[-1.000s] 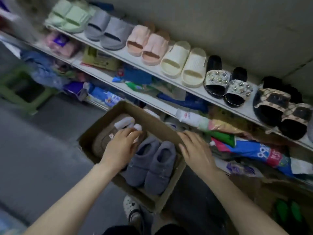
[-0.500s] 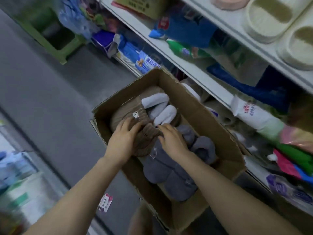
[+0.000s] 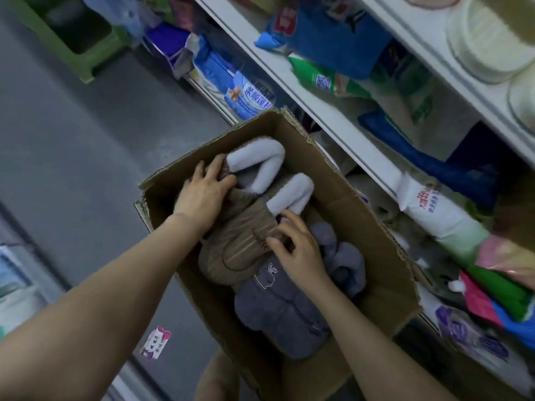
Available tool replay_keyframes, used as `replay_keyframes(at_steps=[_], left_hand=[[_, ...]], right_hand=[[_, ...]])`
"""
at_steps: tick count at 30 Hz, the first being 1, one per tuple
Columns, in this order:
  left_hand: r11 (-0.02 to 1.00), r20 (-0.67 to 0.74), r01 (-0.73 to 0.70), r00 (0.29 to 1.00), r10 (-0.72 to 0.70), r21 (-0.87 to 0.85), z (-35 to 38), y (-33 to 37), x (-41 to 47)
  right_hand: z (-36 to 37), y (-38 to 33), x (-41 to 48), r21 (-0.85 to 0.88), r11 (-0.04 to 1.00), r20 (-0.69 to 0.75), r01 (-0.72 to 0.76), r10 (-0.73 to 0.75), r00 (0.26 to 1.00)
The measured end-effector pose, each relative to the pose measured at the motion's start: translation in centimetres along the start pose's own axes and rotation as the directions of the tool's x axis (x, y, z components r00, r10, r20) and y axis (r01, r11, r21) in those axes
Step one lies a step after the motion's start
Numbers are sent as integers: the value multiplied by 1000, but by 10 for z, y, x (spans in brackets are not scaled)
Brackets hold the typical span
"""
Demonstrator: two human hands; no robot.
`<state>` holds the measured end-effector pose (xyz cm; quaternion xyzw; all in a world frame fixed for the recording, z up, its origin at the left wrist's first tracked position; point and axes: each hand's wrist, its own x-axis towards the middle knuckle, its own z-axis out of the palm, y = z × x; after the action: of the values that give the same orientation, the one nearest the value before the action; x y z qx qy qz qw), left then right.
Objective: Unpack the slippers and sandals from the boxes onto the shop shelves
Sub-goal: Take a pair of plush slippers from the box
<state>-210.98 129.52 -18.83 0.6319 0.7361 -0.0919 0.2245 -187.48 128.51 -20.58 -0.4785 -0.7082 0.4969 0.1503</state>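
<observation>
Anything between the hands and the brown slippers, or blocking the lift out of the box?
Nothing visible. Left hand and right hand are both on the brown slippers, which lie partly on top of the grey slippers; the box is open above. Their spot on the shelves is out of view.

- Right hand (image 3: 298, 250): off the far rim of the cardboard box (image 3: 376, 256), where it lay a second ago; now inside, thumb and fingers pinching the collar of the near brown slipper (image 3: 240, 247).
- Left hand (image 3: 202, 192): moved farther along, fingers now curved over the far brown slipper (image 3: 254, 141).
- Near brown slipper: toe now overlaps the grey slippers (image 3: 275, 308).
- View: tilted down and closer; of the top shelf's row only the cream slides (image 3: 486, 44) show.
</observation>
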Motion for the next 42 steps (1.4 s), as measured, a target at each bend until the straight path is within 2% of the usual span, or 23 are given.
replay_keyframes(at_steps=[5,9,12,15,17,18,20,22,23,25,27,28,30,34,36,39,42], left_hand=[[999,40,-22,999,23,-25,-23,1,-19],[992,-2,-41,999,41,-122,-43,28,-50],[990,77,-7,997,18,-142,-45,56,-70],[983,198,-28,978,64,-182,-13,86,-82],[956,211,-38,972,103,-292,21,102,-90],[926,177,-16,980,89,-377,36,105,-94],[816,133,143,988,-82,-561,52,103,-99],[661,242,343,940,-243,-668,62,92,-95],[609,328,416,909,-257,-676,67,86,-93],[500,464,495,864,-196,-711,79,79,-92],[311,499,528,849,-175,-790,89,81,-94],[249,495,525,851,-175,-814,87,85,-96],[194,466,492,869,-163,-849,79,90,-98],[116,453,464,885,-108,-878,55,91,-105],[50,448,457,884,-131,-888,44,92,-111],[-38,428,429,883,-195,-902,29,96,-124],[-50,406,406,884,-230,-913,9,106,-140]], right_hand=[[-51,-46,-25,12,1000,-56,-6,7,998],[-90,-67,-50,-175,982,-121,-72,51,991],[-99,-49,-73,-282,950,-117,-136,107,987],[-88,-15,-95,-202,953,-50,-225,219,974],[-75,4,-113,-164,937,-38,-309,307,951],[-69,10,-121,-149,915,-73,-376,369,927],[-61,17,-135,-66,820,-170,-569,553,816],[-54,26,-142,12,703,-154,-711,704,693],[-49,32,-143,14,663,-93,-749,746,659],[-40,40,-142,48,631,29,-774,774,633],[-37,46,-139,100,607,64,-789,787,614],[-39,46,-137,109,600,57,-793,792,608],[-49,49,-132,155,612,29,-776,782,623],[-78,48,-125,258,686,61,-681,692,720],[-92,42,-124,334,701,110,-630,635,764],[-108,34,-125,454,671,145,-586,594,791],[-117,26,-132,497,665,135,-557,575,807]])
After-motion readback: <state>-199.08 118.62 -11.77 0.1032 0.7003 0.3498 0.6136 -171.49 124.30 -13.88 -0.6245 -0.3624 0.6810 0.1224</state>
